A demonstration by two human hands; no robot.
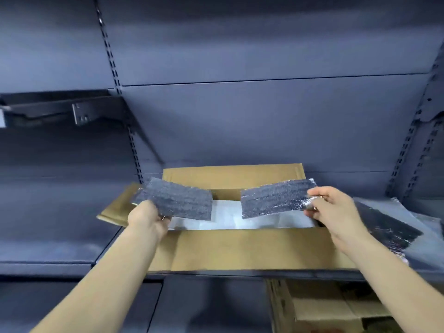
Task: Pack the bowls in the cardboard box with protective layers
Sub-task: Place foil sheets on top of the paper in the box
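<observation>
Grey shelving carries the open cardboard box, white lining inside. Left hand pinches the left foil pad, right hand pinches the right foil pad, the 2 above the box. Best laid flat, edges meeting; no bowls in view.

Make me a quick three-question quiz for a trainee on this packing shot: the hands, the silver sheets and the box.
1. True or false: the left hand holds the left silver sheet while the right hand holds the right silver sheet.
2. What shows inside the open cardboard box? A) a white lining B) stacked bowls C) crumpled newspaper
3. Fill in: the spare silver sheets lie on the shelf to the box's ____.

Key: 1 true; 2 A; 3 right
</observation>
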